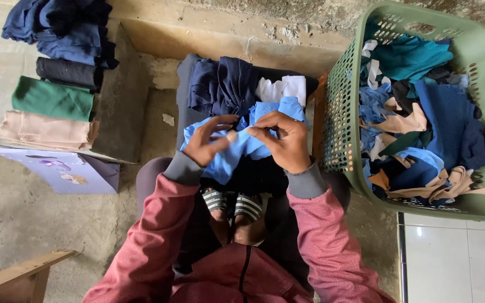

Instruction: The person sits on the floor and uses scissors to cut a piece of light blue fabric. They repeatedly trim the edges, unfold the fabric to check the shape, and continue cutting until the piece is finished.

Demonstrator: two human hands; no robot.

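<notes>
Green plastic, perforated along its walls, makes up the laundry basket (341,120), the largest thing here and the mark for all else; it brims with crumpled scraps in teal, navy, light blue, tan and white. Just left of the basket lies a heap of dark cloth (225,84), navy and black, with a white piece (282,88) on top near the basket's rim. Well to the left of the basket, a stack of folded fabrics (51,101) rests on a concrete ledge (116,120): navy on top, then black, green and beige lowest; a flat pale purple sheet (57,168) lies below that stack on the floor. Far down to the left of the basket a wooden corner (15,275) pokes into view; below the basket's right end white tiles (450,252) begin. Close to the basket's left wall, over the heap, the person in a red jacket with grey cuffs holds a light blue cloth (237,148) in front of them; the left hand (211,140) pinches its edge between thumb and curled fingers, closed on the fabric; the right hand (284,140), nearer the basket, likewise grips the edge with fingertips drawn together, the two hands almost touching. Beneath the cloth, farther from the basket, striped sandals (234,205) show on the person's feet.
</notes>
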